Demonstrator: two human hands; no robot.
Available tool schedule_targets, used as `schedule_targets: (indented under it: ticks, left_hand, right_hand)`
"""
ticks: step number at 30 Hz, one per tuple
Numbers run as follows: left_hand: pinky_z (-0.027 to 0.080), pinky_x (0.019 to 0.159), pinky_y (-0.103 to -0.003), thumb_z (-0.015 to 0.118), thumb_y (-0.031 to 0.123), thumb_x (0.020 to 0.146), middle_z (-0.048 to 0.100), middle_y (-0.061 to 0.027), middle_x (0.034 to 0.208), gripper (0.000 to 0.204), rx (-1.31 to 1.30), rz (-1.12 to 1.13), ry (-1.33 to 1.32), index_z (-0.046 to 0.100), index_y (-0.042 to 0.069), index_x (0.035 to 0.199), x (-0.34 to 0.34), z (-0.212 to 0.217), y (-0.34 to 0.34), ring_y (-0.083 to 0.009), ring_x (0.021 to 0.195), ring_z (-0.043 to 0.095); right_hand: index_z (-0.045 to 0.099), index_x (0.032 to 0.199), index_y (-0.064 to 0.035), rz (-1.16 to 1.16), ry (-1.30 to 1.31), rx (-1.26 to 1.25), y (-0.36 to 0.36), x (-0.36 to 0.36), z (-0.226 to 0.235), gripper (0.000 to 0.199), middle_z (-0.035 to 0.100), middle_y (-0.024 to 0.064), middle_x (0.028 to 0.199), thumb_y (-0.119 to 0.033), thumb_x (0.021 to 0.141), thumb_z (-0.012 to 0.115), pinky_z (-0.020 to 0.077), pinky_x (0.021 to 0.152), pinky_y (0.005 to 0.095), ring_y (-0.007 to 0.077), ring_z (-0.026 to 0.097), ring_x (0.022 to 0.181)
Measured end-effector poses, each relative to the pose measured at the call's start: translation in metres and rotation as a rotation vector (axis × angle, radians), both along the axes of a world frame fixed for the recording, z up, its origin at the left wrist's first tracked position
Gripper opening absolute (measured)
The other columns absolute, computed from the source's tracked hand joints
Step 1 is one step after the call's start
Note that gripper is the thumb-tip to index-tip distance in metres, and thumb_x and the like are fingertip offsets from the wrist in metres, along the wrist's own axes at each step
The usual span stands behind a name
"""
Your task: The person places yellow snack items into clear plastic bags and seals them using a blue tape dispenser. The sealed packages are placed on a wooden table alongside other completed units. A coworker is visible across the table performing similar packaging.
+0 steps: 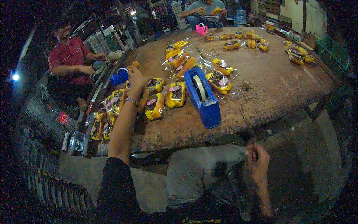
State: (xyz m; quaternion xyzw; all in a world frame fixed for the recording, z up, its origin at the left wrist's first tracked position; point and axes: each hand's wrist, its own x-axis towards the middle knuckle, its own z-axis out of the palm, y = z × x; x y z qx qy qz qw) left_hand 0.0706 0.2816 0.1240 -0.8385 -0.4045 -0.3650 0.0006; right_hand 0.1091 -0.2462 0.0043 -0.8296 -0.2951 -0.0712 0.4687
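- On the round wooden surface (261,86), the left hand (137,77) reaches out over a cluster of yellow wrapped packets (154,105); its fingers curl down at the far edge of the cluster, but whether they pinch a packet cannot be told.
- The packets nearest that hand lie flat, their long axes running roughly away from the person, dark filling showing through the clear tops.
- A beaded bracelet (131,100) circles the left wrist.
- Just right of the cluster stands a blue tape dispenser (203,99), its long axis pointing away from the person and slightly left, with the tape roll (200,89) upright in its middle.
- The right hand (257,158) is low, below the near rim of the surface, closed in a fist on a crumpled clear plastic bag (209,168) over the lap.
- More yellow packets (223,67) lie scattered across the far half of the surface.
- A person in a red shirt (71,56) sits at the left; another person (203,9) sits at the far side.
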Motion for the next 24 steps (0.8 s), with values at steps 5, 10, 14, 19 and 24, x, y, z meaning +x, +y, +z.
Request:
schedule_targets:
  ticks: [5, 10, 14, 19, 24]
  left_hand:
    - [0.046, 0.088, -0.039, 0.077, 0.025, 0.069, 0.052, -0.0186, 0.115, 0.050, 0.185, -0.406, -0.062, 0.053, 0.003, 0.107, -0.015, 0.033, -0.088, -0.0293, 0.108, 0.052]
    - [0.047, 0.076, -0.027, 0.071, 0.013, 0.079, 0.061, -0.0050, 0.086, 0.020, -0.353, -0.805, -0.110, 0.059, 0.002, 0.091, -0.070, 0.021, -0.183, -0.0140, 0.082, 0.059]
    - [0.046, 0.072, -0.024, 0.070, 0.012, 0.079, 0.061, -0.0017, 0.080, 0.015, -0.613, -0.805, -0.146, 0.061, 0.002, 0.086, -0.111, 0.005, -0.222, -0.0095, 0.077, 0.057]
    - [0.046, 0.071, -0.026, 0.069, 0.010, 0.080, 0.062, -0.0016, 0.078, 0.012, -0.810, -0.776, -0.140, 0.061, 0.002, 0.083, -0.140, -0.028, -0.238, -0.0102, 0.074, 0.057]
    - [0.047, 0.082, -0.028, 0.065, 0.008, 0.081, 0.062, -0.0058, 0.091, 0.022, -1.002, -0.816, -0.344, 0.056, 0.003, 0.101, -0.144, -0.047, -0.271, -0.0125, 0.089, 0.059]
  right_hand:
    - [0.060, 0.094, -0.0014, -0.006, -0.266, 0.209, 0.048, 0.041, 0.047, 0.020, 0.059, 0.0110, 0.085, -0.012, 0.077, 0.065, 0.0456, 0.068, 0.0324, 0.0232, 0.058, 0.076]
    - [0.059, 0.105, 0.0001, -0.057, -0.307, 0.042, 0.134, 0.098, 0.089, 0.042, 0.056, 0.0216, 0.110, -0.026, 0.075, 0.070, 0.0435, 0.091, 0.0437, 0.0357, 0.055, 0.104]
    - [0.054, 0.114, 0.0008, -0.008, -0.163, -0.325, 0.187, 0.135, 0.091, 0.064, 0.055, 0.0236, 0.115, -0.037, 0.067, 0.077, 0.0468, 0.088, 0.0445, 0.0373, 0.055, 0.106]
    - [0.055, 0.111, 0.0027, -0.047, -0.061, -0.202, 0.164, 0.130, 0.091, 0.070, 0.064, 0.0203, 0.098, -0.036, 0.059, 0.083, 0.0489, 0.083, 0.0414, 0.0362, 0.062, 0.092]
    - [0.051, 0.120, 0.0044, -0.054, 0.073, 0.353, 0.075, 0.049, 0.087, 0.075, 0.062, 0.0158, 0.109, -0.027, 0.060, 0.083, 0.0470, 0.086, 0.0374, 0.0244, 0.060, 0.100]
